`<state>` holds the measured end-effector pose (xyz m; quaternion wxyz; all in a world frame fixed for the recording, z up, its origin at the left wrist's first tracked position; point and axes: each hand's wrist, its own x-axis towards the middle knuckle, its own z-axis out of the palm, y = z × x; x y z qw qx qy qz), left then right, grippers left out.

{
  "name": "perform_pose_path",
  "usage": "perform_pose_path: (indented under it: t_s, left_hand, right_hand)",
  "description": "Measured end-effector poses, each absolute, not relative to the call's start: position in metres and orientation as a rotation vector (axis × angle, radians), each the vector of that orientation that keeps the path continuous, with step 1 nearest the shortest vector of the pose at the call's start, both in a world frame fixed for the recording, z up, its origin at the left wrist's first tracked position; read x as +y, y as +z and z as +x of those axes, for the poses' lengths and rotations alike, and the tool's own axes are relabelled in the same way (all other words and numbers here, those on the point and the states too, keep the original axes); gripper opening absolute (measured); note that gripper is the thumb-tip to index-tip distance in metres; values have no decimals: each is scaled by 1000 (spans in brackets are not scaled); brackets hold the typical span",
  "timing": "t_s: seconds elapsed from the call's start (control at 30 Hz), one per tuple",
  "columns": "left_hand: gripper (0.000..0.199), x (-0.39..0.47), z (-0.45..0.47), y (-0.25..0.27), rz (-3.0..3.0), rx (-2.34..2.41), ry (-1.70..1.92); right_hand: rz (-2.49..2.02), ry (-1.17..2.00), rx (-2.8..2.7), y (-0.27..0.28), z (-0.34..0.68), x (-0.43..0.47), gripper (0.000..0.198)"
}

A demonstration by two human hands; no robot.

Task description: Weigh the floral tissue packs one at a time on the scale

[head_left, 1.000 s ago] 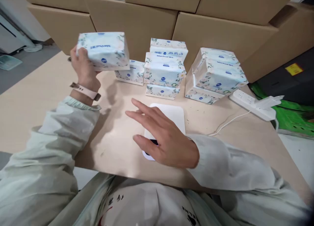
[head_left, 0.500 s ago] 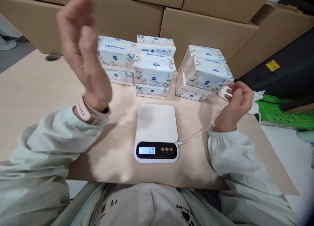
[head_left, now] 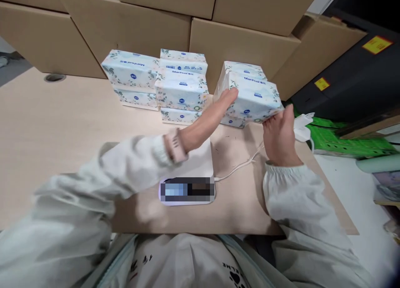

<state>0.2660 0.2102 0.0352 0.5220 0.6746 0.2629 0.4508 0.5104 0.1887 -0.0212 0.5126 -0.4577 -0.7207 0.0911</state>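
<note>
A pack of tissues (head_left: 254,98) with a pale blue floral wrapper lies on top of the stack at the right, between my two hands. My left hand (head_left: 212,115) reaches across the scale and presses on the pack's left side; some of its fingers are hidden. At the lower right corner my right hand (head_left: 279,136) grips the same pack, fingers partly under it. Beneath it is another tissue pack (head_left: 230,121). The white digital scale (head_left: 201,163) stands in front, partly covered by my left forearm, its display blurred out.
Two more stacks of tissue packs, a middle one (head_left: 181,88) and a left one (head_left: 133,73), stand along the back. Cardboard boxes (head_left: 237,44) rise behind them. A white cable (head_left: 237,167) runs from the scale to the right. A green crate (head_left: 343,142) is beyond the table's right edge.
My left hand has come down from the upper left and across to the right-hand tissue stack. My right hand has closed in on the top pack's corner. The view has shifted somewhat.
</note>
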Motion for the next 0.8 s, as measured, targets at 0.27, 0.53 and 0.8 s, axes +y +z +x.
perform_pose_path:
  t_s: [0.27,0.53,0.8]
  left_hand:
    - [44,76,130,16,1602,790,1244]
    - [36,83,98,-46,1609,1095,1414]
    - [30,96,100,-38,1427,1080,1674]
  right_hand:
    - [-1100,823,-1424,-32,413,56,72]
    - [-1155,829,-1489,-66,397,56,62]
    - [-1262,522,-1098,-60,396,63,44]
